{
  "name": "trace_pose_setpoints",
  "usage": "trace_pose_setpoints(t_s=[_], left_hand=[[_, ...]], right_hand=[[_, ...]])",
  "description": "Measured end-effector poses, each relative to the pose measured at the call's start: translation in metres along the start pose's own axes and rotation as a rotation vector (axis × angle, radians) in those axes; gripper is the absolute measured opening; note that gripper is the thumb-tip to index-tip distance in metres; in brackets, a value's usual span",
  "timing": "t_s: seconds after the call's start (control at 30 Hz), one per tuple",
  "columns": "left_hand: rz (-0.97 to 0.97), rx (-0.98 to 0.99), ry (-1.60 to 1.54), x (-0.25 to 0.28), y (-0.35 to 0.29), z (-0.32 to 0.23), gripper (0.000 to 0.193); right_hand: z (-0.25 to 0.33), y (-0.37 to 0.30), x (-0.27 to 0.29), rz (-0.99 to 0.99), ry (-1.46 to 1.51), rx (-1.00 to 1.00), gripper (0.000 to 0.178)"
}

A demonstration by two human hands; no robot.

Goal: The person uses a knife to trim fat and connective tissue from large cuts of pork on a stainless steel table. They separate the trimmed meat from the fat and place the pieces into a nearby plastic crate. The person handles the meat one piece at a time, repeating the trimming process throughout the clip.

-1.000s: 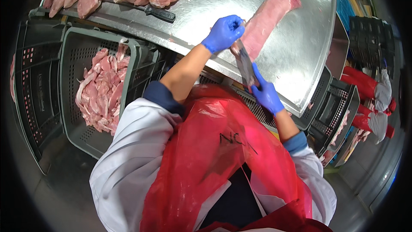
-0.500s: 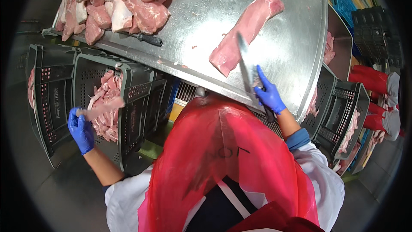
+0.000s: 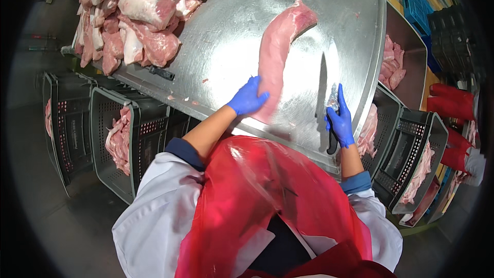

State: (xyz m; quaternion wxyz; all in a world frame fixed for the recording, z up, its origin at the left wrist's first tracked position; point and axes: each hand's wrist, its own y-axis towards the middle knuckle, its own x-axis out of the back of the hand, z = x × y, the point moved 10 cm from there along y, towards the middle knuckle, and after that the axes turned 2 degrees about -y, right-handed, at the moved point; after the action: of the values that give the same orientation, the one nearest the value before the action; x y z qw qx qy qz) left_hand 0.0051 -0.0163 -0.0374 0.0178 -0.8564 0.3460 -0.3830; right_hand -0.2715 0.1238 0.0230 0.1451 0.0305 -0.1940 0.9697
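Observation:
A long pale-pink pork loin (image 3: pixel 275 56) lies on the steel table, its far end bending right. My blue-gloved left hand (image 3: pixel 248 98) grips its near end, thumb across the top and fingers along the left side. That end is slightly blurred. To the right, my gloved right hand (image 3: pixel 339 123) holds a knife (image 3: pixel 332 144) by its black handle. The blade points away from me, apart from the loin, and glare partly washes it out.
Large meat pieces (image 3: pixel 146 10) are heaped at the far left, beside another black knife handle (image 3: pixel 161 73). Dark crates (image 3: pixel 135 144) with meat strips stand left of the table; more crates (image 3: pixel 406 146) and a meat-filled metal bin (image 3: pixel 411 59) stand right. Red-sleeved arms show at far right.
My left hand has come from above the left crate, where it held a meat strip, to the loin. The loin has turned more lengthwise to me. My right hand still holds the knife.

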Motion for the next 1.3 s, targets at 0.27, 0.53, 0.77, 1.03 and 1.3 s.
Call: trace_pose_setpoints(t_s=[0.27,0.53,0.77,1.03,1.3], left_hand=[[-0.360,-0.259,0.015,0.117,0.194,-0.048,0.035],[-0.148,-0.332,0.122,0.100,0.273,-0.008,0.012],[-0.208,-0.443,0.068,0.116,0.259,-0.029,0.019],[-0.187,-0.428,0.191,0.103,0.283,-0.009,0.019],[-0.346,-0.425,-0.182,0.134,0.263,-0.005,0.024]], right_hand=[[0.011,0.040,0.035,-0.106,0.022,-0.073,0.082],[0.069,0.141,-0.023,-0.144,-0.223,0.030,0.079],[0.101,0.279,-0.092,-0.164,-0.697,0.027,0.075],[0.106,0.300,-0.119,-0.154,-0.737,-0.034,0.074],[0.101,0.229,-0.100,-0.222,-0.656,-0.103,0.076]])
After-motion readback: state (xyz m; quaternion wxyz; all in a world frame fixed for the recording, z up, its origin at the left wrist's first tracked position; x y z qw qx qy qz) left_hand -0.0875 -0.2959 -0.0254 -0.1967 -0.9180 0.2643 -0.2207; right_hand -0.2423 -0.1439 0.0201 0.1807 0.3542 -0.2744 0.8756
